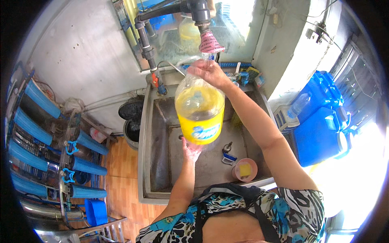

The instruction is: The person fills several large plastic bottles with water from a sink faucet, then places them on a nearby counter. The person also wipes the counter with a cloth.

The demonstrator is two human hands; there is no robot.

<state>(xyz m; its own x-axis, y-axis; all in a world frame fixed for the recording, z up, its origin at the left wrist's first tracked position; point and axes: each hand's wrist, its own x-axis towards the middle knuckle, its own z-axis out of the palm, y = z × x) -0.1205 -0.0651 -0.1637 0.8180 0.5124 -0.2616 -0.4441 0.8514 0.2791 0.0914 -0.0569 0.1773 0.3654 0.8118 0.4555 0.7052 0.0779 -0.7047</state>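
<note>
A big clear plastic bottle (199,106) with a yellow, blue and white label hangs tilted over the steel sink (142,170). Up at its neck, my right hand (208,73) is closed around it. My left hand (191,150) supports the bottle from below at its base, some fingers hidden behind it. Water runs from a dark pipe tap with a pink patterned cover (210,43) down toward the bottle's neck; my right hand hides the bottle's mouth.
In the basin lie a blue-and-white handled brush (229,158) and a pink tub (252,165) holding a yellow sponge (245,169). Blue jerrycans (318,131) stand right. Blue filter tubes (30,156) fill a rack at left. A black bin (132,131) stands beside the sink.
</note>
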